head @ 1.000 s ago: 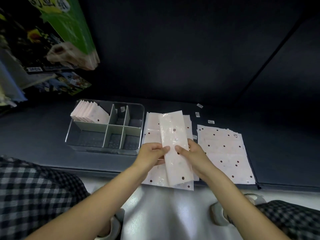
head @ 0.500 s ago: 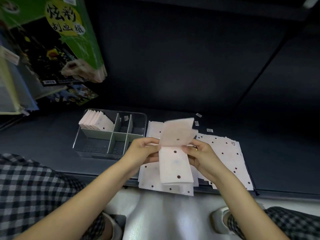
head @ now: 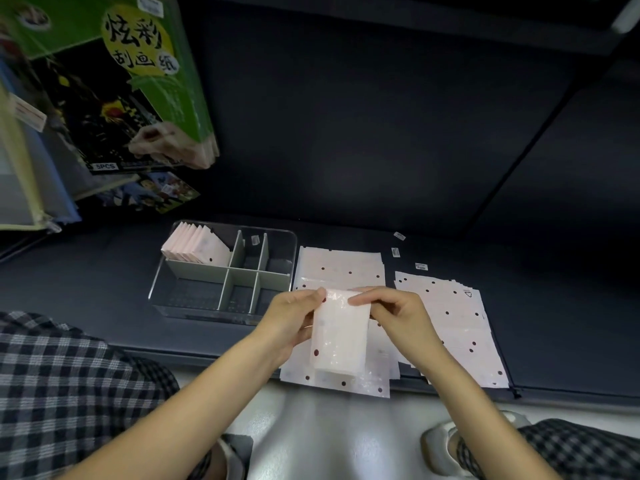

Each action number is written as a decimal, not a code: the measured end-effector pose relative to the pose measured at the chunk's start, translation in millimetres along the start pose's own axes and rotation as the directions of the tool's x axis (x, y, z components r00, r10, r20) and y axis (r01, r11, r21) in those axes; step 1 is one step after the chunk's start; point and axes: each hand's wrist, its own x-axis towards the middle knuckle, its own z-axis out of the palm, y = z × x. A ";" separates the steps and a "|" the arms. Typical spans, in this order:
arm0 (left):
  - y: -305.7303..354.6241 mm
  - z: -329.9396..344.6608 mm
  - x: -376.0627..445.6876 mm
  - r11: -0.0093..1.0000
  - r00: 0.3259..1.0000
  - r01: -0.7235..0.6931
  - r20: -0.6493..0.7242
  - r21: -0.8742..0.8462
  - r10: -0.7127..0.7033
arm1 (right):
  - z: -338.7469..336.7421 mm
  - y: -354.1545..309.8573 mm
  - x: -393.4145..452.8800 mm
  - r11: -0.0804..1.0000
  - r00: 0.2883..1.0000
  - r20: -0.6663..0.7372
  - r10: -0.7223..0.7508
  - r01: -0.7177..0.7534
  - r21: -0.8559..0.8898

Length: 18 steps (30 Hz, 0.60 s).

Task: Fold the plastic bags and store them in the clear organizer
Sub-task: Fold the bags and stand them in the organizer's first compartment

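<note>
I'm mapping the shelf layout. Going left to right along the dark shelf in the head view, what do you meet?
Clear organizer with folded bags in its far-left compartment → left hand → bag being folded → right hand → right stack of flat dotted bags.

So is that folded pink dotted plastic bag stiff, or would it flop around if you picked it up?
Probably floppy: the folded pink dotted plastic bag is thin film, and both hands pinch its top edge. Likely slippery too, given its glossy sheen. It looks very light, hanging flat from fingertips alone.
</note>
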 end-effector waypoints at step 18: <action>11.0 -6.9 -2.8 0.423 0.754 -0.592 0.285 0.686 0.592 | -1.3 -11.7 6.3 0.867 0.985 0.169 0.019 0.068 -0.493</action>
